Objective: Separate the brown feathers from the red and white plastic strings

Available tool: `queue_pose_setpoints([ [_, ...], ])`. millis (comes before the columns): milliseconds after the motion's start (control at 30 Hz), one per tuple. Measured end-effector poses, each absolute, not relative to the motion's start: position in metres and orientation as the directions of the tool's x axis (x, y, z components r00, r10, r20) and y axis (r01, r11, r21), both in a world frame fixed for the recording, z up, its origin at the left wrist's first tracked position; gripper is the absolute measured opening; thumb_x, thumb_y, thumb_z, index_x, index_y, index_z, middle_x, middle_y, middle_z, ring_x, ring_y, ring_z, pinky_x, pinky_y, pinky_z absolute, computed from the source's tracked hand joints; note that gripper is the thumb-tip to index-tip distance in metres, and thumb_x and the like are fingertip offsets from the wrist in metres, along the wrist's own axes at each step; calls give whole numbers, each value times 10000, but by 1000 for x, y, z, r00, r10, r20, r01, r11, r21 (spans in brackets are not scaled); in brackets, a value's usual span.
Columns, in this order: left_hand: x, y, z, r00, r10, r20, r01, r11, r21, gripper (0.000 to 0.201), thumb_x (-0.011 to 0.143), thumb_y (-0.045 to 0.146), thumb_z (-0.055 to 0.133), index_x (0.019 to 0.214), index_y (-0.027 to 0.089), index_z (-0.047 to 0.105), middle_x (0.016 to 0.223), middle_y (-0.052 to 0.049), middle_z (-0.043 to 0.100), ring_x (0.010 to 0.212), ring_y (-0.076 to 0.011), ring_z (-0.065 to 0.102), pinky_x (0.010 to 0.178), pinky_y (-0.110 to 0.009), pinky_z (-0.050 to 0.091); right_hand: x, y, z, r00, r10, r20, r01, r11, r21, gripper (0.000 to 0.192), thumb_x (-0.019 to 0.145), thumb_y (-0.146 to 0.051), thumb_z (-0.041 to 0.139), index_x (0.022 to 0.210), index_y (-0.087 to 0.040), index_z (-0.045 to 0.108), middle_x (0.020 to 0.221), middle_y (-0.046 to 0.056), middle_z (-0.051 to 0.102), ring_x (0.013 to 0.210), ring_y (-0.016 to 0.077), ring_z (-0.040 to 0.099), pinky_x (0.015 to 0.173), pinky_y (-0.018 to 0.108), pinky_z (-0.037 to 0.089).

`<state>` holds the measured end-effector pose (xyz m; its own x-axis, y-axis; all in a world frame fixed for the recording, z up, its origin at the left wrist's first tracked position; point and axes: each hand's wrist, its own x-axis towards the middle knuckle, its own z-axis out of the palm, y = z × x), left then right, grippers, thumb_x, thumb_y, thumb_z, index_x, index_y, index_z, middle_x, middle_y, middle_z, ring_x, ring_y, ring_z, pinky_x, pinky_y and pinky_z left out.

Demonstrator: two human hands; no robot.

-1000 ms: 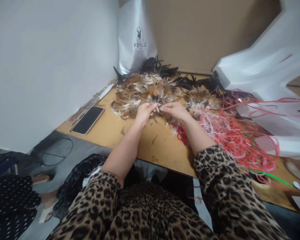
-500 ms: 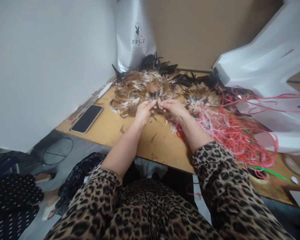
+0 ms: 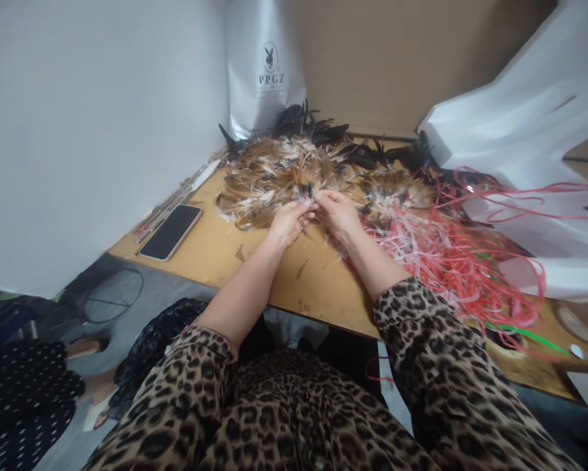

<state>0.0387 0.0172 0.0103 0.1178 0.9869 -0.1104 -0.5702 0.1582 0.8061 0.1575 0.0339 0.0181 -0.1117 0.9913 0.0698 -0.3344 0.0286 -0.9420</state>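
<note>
Just in front of a loose pile of brown, white and black feathers point(image 3: 259, 190), my two hands meet with fingertips pinched. My left hand point(image 3: 291, 221) is closed on the pale lower ends of a few feathers point(image 3: 305, 190), whose dark and brown parts stand up above the fingers. Against it, my right hand point(image 3: 337, 212) pinches at the same spot, thumb and forefinger together. Exactly how many feathers they hold is lost against the pile behind. A tangle of red and pink plastic strips point(image 3: 450, 261) lies right of my right forearm.
A phone point(image 3: 171, 232) lies at the left of the wooden table point(image 3: 274, 281). Behind the feathers stands a silvery bag point(image 3: 267, 98) with a rabbit logo. White plastic sheeting point(image 3: 514, 111) hangs at the right. Another person's dotted clothing point(image 3: 29, 392) shows at lower left.
My hands have come closer together, and the right has shifted slightly left, its fingertips now meeting the left hand's. A dark feather part shows more clearly above the fingers.
</note>
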Motion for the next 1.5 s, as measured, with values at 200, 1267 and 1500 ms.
queue_pose_setpoints([
  [200,39,16,13,100,983,-155,-590,184,786,48,740,142,644,726,115,608,664,-14,654,506,-15,534,444,-112,345,154,34,14,-106,992,65,-326,27,-945,380,539,-445,759,769,-184,607,623,-26,616,566,97,564,597,248,488],
  [1267,39,15,11,90,996,-17,-332,46,942,134,704,225,676,669,103,633,707,-71,681,484,-47,541,451,-163,368,164,31,19,-152,986,68,-245,29,-969,346,515,-436,761,633,-178,563,557,-39,562,512,89,501,537,236,412],
  [1500,40,14,13,60,996,59,-162,-48,986,143,708,213,657,611,114,623,631,-50,660,432,-51,505,419,-175,350,167,28,27,-126,981,144,-109,131,-985,336,535,-431,754,591,-162,561,545,-28,565,503,77,470,508,217,368],
])
